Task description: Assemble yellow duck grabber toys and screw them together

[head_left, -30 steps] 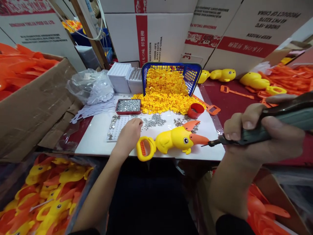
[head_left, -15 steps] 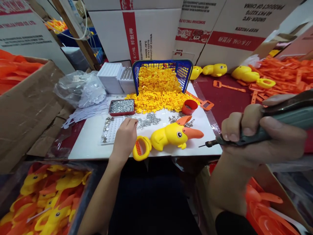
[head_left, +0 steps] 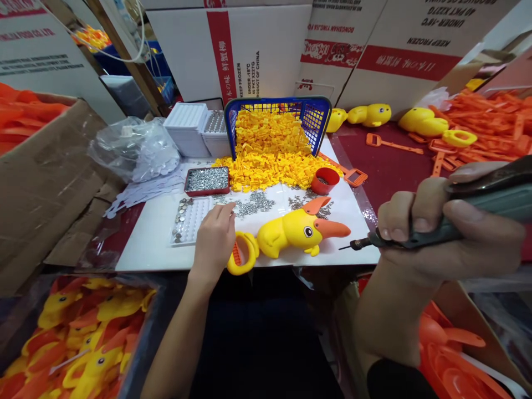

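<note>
In my right hand point(head_left: 444, 221) is a green-grey electric screwdriver point(head_left: 477, 213), its thin bit pointing left toward the beak of a yellow toy duck point(head_left: 286, 233). The duck lies on its side on the white board point(head_left: 145, 244), with an orange beak and a yellow ring handle point(head_left: 242, 255). My left hand point(head_left: 216, 235) is over the board beside that handle, fingers bent and pressed together. Whatever its fingertips hold is hidden. Just beyond them lie loose small metal parts point(head_left: 255, 203). At its left is a white tray point(head_left: 195, 219) with round metal discs along one side.
A blue basket point(head_left: 277, 102) spills yellow plastic pieces point(head_left: 270, 138). Near it are a red tray of metal parts point(head_left: 206, 180) and a red cup point(head_left: 325, 180). Orange parts point(head_left: 494, 122) pile up at right. A bin of ducks point(head_left: 83, 343) stands at lower left.
My left hand has shifted very slightly beside the handle, its fingers still together. The duck and the screwdriver hold nearly the same places; the view has moved a little.
</note>
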`<state>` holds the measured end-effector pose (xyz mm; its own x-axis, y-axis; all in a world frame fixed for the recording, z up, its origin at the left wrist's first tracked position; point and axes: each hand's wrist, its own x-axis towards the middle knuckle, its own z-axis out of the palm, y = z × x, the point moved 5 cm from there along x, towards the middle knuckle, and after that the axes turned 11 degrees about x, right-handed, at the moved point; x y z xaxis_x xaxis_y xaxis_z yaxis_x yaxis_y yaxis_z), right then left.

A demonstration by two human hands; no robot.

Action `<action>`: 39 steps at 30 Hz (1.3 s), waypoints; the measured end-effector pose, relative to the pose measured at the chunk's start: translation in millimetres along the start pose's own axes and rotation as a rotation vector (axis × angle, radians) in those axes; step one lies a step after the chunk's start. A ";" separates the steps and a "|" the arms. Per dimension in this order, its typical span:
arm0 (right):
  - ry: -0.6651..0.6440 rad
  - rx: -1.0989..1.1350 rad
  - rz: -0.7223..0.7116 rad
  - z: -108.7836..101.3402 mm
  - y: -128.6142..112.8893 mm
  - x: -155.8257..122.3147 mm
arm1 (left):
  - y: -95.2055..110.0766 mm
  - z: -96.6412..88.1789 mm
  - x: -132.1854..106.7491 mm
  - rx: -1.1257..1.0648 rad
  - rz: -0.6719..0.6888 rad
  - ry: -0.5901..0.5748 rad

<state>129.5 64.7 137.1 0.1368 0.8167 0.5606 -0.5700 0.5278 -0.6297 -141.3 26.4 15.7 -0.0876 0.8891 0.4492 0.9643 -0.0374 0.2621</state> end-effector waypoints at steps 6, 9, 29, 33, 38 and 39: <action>0.025 -0.013 -0.002 0.1 0.5 -0.2 | 0.8 -4.4 -2.8 0.033 0.001 0.013; 0.039 -0.032 -0.002 1.7 -0.1 -0.6 | -1.4 -5.1 -3.3 0.058 -0.023 0.014; 0.037 0.011 -0.008 -0.8 2.3 -3.5 | 11.4 -26.3 -14.9 -0.028 0.059 0.093; 0.046 0.003 0.000 -0.4 1.6 -3.0 | 21.0 -34.1 -20.0 -0.038 0.118 0.097; 0.105 -0.017 0.009 -2.0 1.8 -4.0 | 35.5 -35.8 -27.1 -0.088 0.133 0.062; 0.108 -0.020 0.007 -1.7 2.0 -4.3 | 42.5 -36.3 -30.1 -0.125 0.150 0.079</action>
<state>129.2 62.6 132.6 0.2197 0.8403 0.4957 -0.5554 0.5254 -0.6445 -106.8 -18.5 44.4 0.0306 0.8311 0.5553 0.9298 -0.2275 0.2892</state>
